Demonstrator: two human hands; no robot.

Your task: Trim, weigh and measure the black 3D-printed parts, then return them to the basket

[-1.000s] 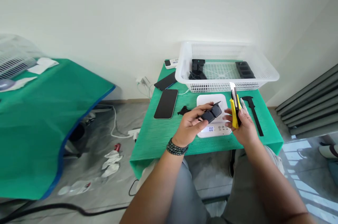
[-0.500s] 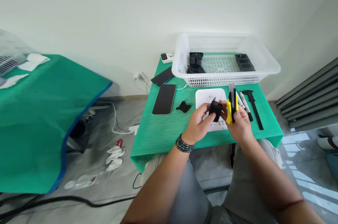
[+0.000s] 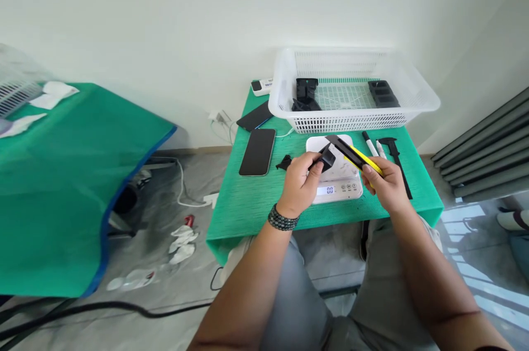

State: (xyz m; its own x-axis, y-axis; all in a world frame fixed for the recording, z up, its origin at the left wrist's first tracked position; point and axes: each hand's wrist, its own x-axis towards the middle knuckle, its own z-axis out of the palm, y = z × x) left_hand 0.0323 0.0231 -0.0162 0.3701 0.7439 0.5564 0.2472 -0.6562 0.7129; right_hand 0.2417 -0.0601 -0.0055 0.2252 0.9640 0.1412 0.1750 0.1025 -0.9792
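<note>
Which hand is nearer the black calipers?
Right. The right hand, gripping the yellow knife, is left of the calipers; the left hand is farther left, holding a black part.

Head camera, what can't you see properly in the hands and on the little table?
All in the head view:
- the black part: mostly covered by the left hand, shape unclear.
- the utility knife: tip too small to tell if it touches the part; the right hand hides its handle end.
- the black pieces in the basket: its near wall hides their lower edges.
- the scale: button labels too small.
</note>
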